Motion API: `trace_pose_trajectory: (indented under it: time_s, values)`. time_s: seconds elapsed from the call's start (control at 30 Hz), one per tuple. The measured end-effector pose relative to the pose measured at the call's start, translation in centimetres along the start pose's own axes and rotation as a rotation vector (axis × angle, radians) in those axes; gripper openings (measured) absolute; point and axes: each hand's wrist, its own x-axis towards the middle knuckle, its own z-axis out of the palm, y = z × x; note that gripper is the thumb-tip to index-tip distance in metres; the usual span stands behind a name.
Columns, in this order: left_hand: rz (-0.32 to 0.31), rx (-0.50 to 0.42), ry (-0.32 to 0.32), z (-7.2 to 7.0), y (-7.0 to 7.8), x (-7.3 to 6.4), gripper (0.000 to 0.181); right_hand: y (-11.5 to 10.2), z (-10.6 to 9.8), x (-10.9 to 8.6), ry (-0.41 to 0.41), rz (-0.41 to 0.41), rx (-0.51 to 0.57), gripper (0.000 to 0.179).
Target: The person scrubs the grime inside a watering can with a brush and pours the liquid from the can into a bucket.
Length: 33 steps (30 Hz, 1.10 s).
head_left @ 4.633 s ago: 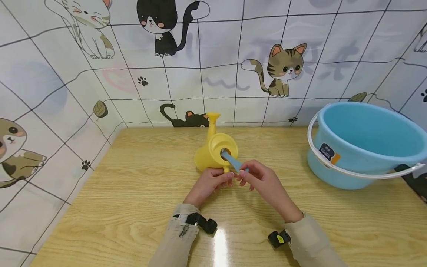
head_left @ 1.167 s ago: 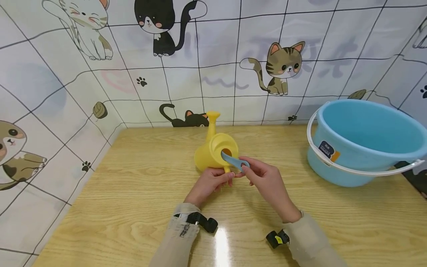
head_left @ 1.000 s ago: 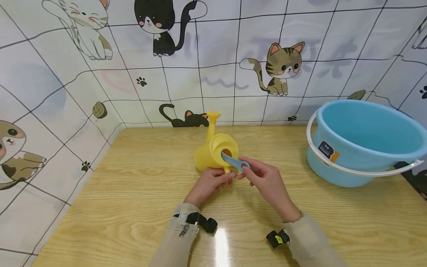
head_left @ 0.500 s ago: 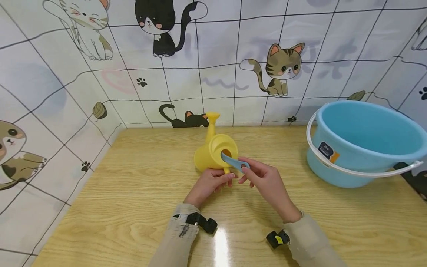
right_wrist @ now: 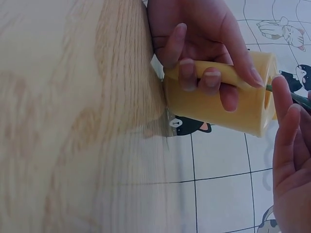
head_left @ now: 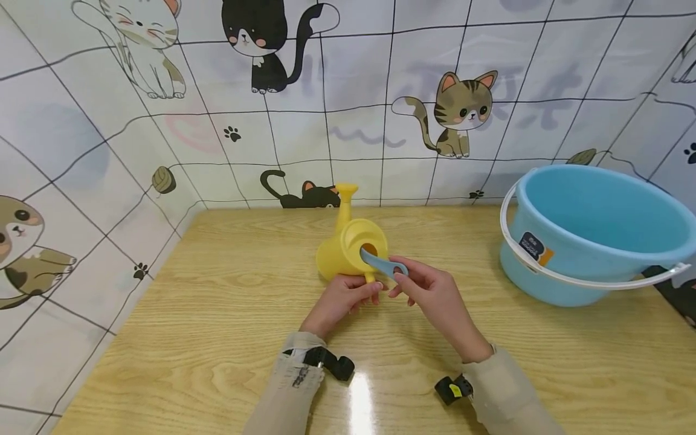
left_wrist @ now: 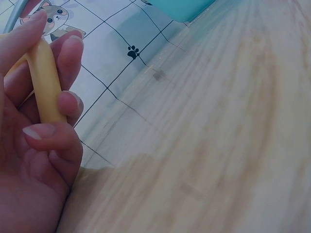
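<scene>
On the near side of a yellow watering can (head_left: 333, 258), two beige sleeves (head_left: 290, 389) wear black wrist cameras (head_left: 341, 368) above a wood-grain tabletop (head_left: 206, 350). Beyond the cuffs, a person's left hand (head_left: 342, 297) curls its fingers round the can's slim handle (left_wrist: 46, 82), while the right hand (head_left: 432, 290), to the can's right, pinches the holed outer end of a light-blue implement (head_left: 382, 264). From that pinch, the implement's long axis runs left and slightly away into the can's round mouth (head_left: 371, 248), where its inner end lies out of sight. The right hand is the nearer to that outer end; the left sits just below the mouth. The can's spout (head_left: 345, 208) rises on the far side. Well to the can's right stands a light-blue bucket (head_left: 592, 257) with a white bail (head_left: 603, 284); behind the can, cartoon cats decorate a gridded wall covering (head_left: 353, 139).
</scene>
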Motion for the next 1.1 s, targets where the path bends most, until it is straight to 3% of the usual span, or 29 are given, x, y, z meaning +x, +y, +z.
trace_pose_trajectory:
  time_s: [0.27, 0.43, 0.57, 0.73, 0.87, 1.1]
  values:
    - [-0.013, -0.014, -0.021, 0.2, 0.9, -0.3, 0.04, 2.0, -0.2, 0.4, 0.035, -0.045, -0.063, 0.025]
    - [0.002, -0.013, -0.023, 0.3, 2.6, -1.0, 0.036, 0.7, -0.2, 0.2, 0.019, -0.093, -0.023, 0.022]
    - [-0.001, -0.005, -0.028, 0.3, 3.0, -1.2, 0.034, -0.6, 0.0, -0.2, 0.029, -0.119, -0.006, 0.02]
    - [-0.005, 0.002, -0.021, 0.1, 2.0, -0.8, 0.037, -0.4, 0.1, 0.0, 0.055, -0.14, -0.002, 0.017]
    - [-0.002, 0.012, -0.01, 0.0, 0.7, -0.2, 0.038, 1.1, -0.1, 0.4, 0.091, -0.104, 0.022, 0.014]
    - [-0.01, -0.014, -0.006, 0.2, 0.1, 0.1, 0.045, 2.5, -0.2, 0.6, 0.046, -0.096, 0.054, 0.017]
